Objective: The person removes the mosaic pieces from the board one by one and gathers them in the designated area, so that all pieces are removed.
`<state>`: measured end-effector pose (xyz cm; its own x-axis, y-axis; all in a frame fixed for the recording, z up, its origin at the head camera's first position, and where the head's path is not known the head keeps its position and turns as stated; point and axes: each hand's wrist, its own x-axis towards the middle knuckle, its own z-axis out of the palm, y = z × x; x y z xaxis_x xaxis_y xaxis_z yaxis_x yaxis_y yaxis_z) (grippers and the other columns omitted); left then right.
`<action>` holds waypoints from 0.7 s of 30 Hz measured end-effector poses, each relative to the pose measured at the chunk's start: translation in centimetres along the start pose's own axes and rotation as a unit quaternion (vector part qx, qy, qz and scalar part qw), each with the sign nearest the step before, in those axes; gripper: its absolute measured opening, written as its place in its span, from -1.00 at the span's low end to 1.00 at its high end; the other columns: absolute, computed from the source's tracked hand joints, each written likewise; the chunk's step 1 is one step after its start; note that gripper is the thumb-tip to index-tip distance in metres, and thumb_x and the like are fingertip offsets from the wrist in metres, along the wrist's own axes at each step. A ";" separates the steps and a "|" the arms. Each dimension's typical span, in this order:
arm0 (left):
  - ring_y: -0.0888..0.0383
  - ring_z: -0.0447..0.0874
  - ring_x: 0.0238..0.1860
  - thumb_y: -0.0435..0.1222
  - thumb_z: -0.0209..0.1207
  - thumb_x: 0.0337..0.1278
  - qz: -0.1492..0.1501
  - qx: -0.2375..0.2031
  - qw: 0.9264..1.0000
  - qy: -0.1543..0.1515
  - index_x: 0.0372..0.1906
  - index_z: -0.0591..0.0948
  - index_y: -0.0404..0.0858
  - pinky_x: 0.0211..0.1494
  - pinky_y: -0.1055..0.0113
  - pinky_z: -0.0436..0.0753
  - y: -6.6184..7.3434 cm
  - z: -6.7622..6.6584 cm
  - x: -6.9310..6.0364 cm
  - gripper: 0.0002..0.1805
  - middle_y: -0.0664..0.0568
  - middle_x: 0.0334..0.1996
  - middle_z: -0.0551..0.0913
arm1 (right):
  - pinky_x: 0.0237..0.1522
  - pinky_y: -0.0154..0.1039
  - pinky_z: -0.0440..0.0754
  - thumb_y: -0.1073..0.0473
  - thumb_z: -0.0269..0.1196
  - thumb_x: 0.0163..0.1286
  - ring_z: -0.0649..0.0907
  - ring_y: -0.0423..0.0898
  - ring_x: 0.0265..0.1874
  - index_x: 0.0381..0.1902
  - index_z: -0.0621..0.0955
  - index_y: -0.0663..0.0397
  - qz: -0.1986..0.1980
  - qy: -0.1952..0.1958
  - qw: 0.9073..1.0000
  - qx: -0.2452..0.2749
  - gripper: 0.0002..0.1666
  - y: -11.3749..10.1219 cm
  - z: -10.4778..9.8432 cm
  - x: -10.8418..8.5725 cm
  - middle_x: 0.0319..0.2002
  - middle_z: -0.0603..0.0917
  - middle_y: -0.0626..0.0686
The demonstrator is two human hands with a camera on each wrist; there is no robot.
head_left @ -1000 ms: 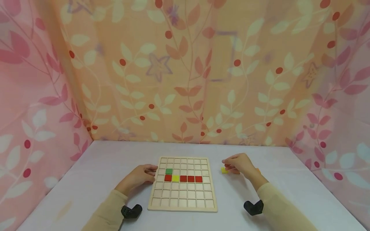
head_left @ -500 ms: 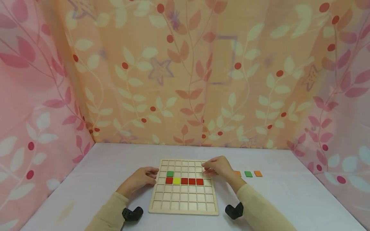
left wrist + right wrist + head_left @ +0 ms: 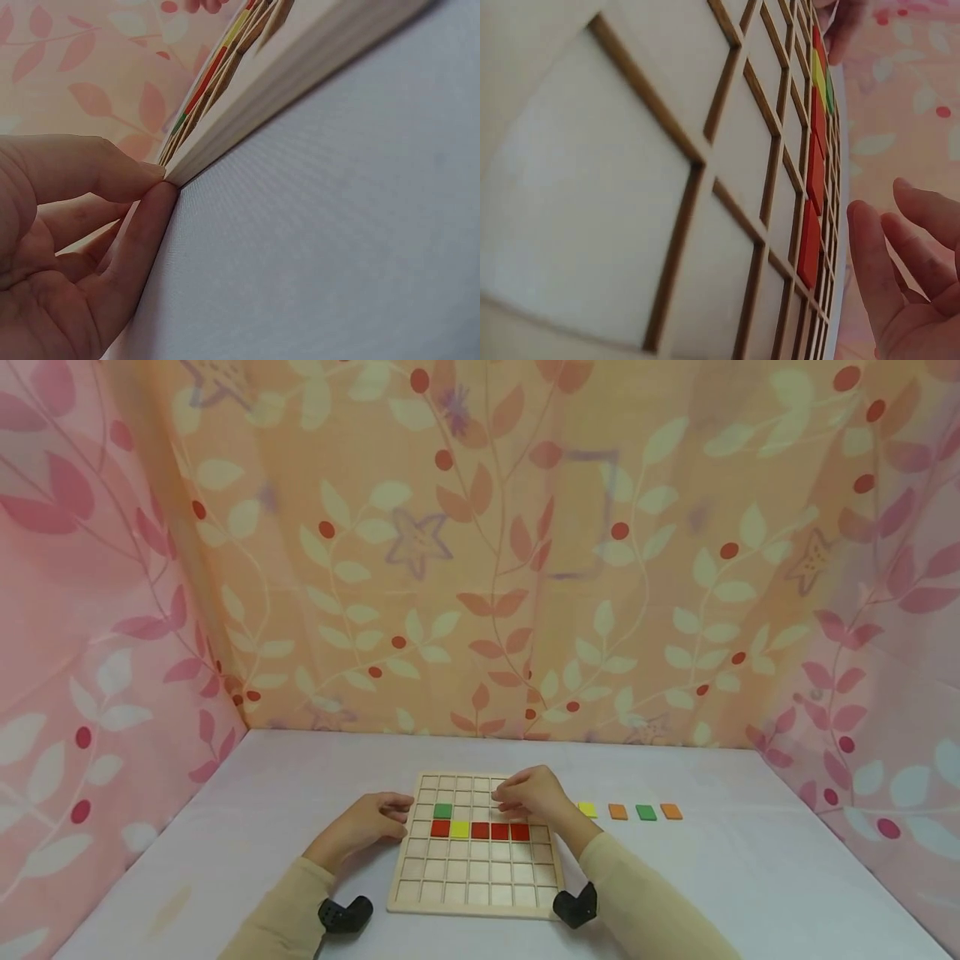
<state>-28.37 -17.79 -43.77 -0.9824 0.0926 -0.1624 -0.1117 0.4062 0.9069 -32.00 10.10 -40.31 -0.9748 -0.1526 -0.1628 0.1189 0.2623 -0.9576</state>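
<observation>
- Left hand [image 3: 371, 818] is pinching the left edge of the wooden board [image 3: 480, 870], thumb and finger right at the rim.
- Right hand [image 3: 534, 795] is over the board's far right part, fingers bent; honestly can't tell if anything's tucked in them.
- Board's flat on the table [image 3: 780, 843], which runs well past it on both sides.
- Pale wood, thin raised dividers, square cells.
- Flat square tiles in it: red, yellow, red, red, red in a row [image 3: 480, 831], plus green tile [image 3: 443, 811] behind the leftmost red.
- Right of it, spaced-out loose tiles [image 3: 618, 812]: yellow, orange, green, orange.
</observation>
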 end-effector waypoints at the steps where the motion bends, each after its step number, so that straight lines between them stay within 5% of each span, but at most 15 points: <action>1: 0.09 0.58 -0.14 -0.57 0.28 -0.12 0.005 0.001 1.000 -0.004 0.22 0.53 -0.47 -0.16 0.31 0.68 0.0 0.0 0.1 -0.37 -0.18 -0.09 0.64 | -0.34 -0.13 0.76 0.32 0.41 0.21 0.76 -0.08 -0.50 -0.22 0.72 0.40 0.003 -0.004 1.000 0.005 -0.78 0.0 0.1 0.0 -0.35 0.79 0.20; 21: 0.12 0.59 -0.15 -0.56 0.30 -0.12 -0.008 0.002 1.000 0.008 0.21 0.56 -0.42 -0.17 0.32 0.67 0.2 0.0 0.0 -0.38 -0.14 -0.11 0.66 | -0.38 -0.24 0.75 0.36 0.39 0.21 0.73 -0.17 -0.55 -0.14 0.70 0.43 0.011 -0.051 0.999 -0.007 -0.73 -0.7 3.4 0.7 -0.41 0.79 0.12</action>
<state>-28.42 -17.67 -43.59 -0.9828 0.0711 -0.1704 -0.1266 0.4121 0.9023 -32.15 6.51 -40.58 -0.9477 -0.2426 -0.2073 0.1363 0.2795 -0.9504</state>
